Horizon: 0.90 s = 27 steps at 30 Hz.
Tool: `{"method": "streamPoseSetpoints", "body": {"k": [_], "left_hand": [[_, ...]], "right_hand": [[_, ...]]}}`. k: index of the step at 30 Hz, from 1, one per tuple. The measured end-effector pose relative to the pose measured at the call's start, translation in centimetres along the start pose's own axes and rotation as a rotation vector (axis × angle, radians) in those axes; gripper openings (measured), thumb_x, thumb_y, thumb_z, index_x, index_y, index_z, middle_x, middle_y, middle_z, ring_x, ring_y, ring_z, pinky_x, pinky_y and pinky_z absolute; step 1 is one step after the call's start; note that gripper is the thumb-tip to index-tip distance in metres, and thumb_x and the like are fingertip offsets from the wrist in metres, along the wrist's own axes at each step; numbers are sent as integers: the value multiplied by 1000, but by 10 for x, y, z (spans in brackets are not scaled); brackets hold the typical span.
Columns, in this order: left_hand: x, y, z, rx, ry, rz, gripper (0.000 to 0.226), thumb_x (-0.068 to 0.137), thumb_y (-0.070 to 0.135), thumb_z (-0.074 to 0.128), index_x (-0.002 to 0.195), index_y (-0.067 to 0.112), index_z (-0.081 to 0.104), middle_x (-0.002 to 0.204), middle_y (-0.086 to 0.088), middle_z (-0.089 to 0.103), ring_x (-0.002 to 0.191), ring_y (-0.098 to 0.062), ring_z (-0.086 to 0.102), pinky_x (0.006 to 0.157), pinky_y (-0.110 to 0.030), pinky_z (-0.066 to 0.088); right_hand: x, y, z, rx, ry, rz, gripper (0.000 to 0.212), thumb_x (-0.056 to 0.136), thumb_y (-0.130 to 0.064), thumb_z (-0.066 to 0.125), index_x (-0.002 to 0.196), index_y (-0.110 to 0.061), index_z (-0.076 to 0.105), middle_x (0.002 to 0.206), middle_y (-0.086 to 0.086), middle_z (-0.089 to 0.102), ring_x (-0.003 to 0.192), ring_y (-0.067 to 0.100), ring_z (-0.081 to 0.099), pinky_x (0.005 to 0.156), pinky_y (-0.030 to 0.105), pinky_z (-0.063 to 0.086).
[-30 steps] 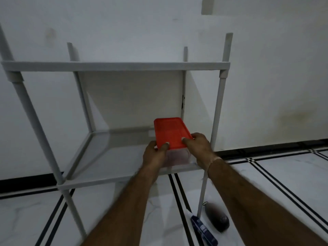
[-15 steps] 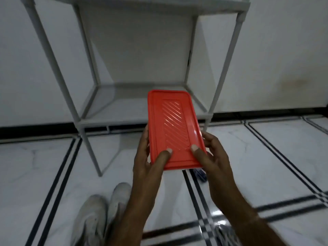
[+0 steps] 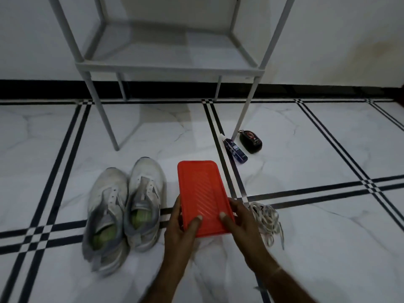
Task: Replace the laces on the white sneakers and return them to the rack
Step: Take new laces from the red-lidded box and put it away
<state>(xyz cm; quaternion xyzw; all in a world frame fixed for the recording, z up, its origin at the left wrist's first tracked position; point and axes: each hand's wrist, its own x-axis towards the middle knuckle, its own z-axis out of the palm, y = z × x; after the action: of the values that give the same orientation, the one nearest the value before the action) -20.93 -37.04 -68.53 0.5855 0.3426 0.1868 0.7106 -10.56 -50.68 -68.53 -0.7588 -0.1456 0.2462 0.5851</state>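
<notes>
Head view, looking down at a white marble floor (image 3: pixel 153 136) crossed by black double lines. Red box (image 3: pixel 202 195) held low over the tiles in both hands: left hand (image 3: pixel 181 228) wrapped round its near left edge, thumb on the ribbed lid; right hand (image 3: pixel 242 224) clasping the near right edge, thumb likewise on top. Whether the box touches the floor or hangs just above it, hard to tell from here. White sneakers (image 3: pixel 124 211) side by side just left of the box, toes toward the wall, eyelets bare of laces, greenish insoles showing inside. Loose white laces (image 3: pixel 267 221) heaped on the floor just right of the right hand, apart from the shoes. Grey rack (image 3: pixel 170 68) against the wall beyond, lowest shelf bare, its legs standing on the tiles. Near the rack's front right leg, a small blue bottle (image 3: pixel 235 148) lying on its side, and just right of it a black oval object (image 3: pixel 250 141) with a red mark on top, possibly a shoe brush. Both well apart from the sneakers.
</notes>
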Motion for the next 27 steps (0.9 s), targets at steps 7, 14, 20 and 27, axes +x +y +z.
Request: {"method": "streamPoseSetpoints", "body": {"k": [7, 14, 20, 27], "left_hand": [[31, -16, -7, 120, -44, -60, 62, 95, 23, 68, 151, 32, 42, 134, 7, 62, 112, -3, 64, 79, -13, 56], [33, -8, -18, -40, -83, -152, 27, 108, 25, 41, 126, 29, 61, 98, 12, 78, 88, -5, 75, 66, -17, 57], [37, -10, -27, -24, -140, -209, 33, 108, 32, 40, 134, 31, 60, 116, 7, 76, 103, -10, 73, 74, -19, 58], [37, -7, -28, -13, -178, -218, 34, 109, 35, 37, 135, 32, 59, 117, 7, 75, 103, -7, 73, 70, -15, 56]], "right_hand": [[30, 22, 20, -513, -26, -195, 62, 103, -50, 48, 158, -34, 25, 168, 3, 23, 151, 18, 27, 118, 42, 39], [19, 32, 51, -1083, -46, -379, 113, 82, -92, 28, 160, -11, 25, 168, 22, 10, 150, 55, 5, 116, 68, 13], [22, 22, 66, -1218, -36, -268, 116, 76, -93, 40, 152, -6, 38, 161, 29, 28, 145, 58, 25, 107, 74, 33], [23, 24, 62, -1243, -52, -317, 105, 83, -84, 42, 152, -5, 38, 159, 28, 33, 143, 59, 29, 101, 75, 41]]}}
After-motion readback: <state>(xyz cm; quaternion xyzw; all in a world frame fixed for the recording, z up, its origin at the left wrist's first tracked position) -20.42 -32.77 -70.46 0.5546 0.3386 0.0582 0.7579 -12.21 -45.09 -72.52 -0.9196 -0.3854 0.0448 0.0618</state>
